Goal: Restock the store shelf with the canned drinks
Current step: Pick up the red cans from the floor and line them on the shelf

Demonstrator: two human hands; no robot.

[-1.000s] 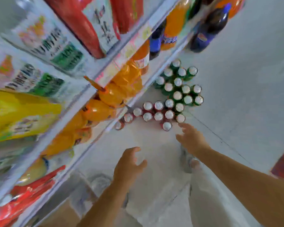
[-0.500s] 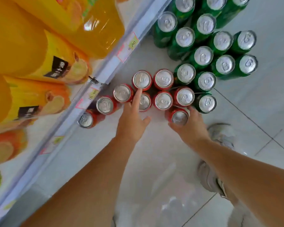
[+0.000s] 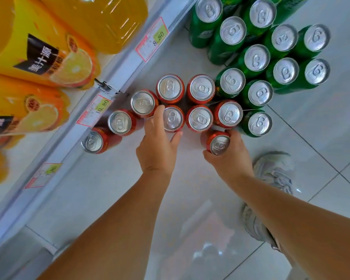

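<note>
Several red cans stand upright on the white floor tiles beside the shelf edge, with several green cans (image 3: pixel 257 57) behind them to the right. My left hand (image 3: pixel 158 146) curls around one red can (image 3: pixel 173 118) in the near row, index finger on its left side and thumb on its right. My right hand (image 3: pixel 228 156) is closed around the nearest red can (image 3: pixel 219 144), which leans slightly toward me. The other red cans (image 3: pixel 200 88) stand untouched.
The white shelf edge (image 3: pixel 117 77) with price tags runs diagonally at the left, with big orange juice bottles (image 3: pixel 49 57) on it. A white sneaker (image 3: pixel 273 174) rests on the floor right of my right hand. Bare tiles lie below my arms.
The camera dropped close to the floor cans. Both hands went from open in the air to the red cans; the left closed round one, the right one tilted its can.
</note>
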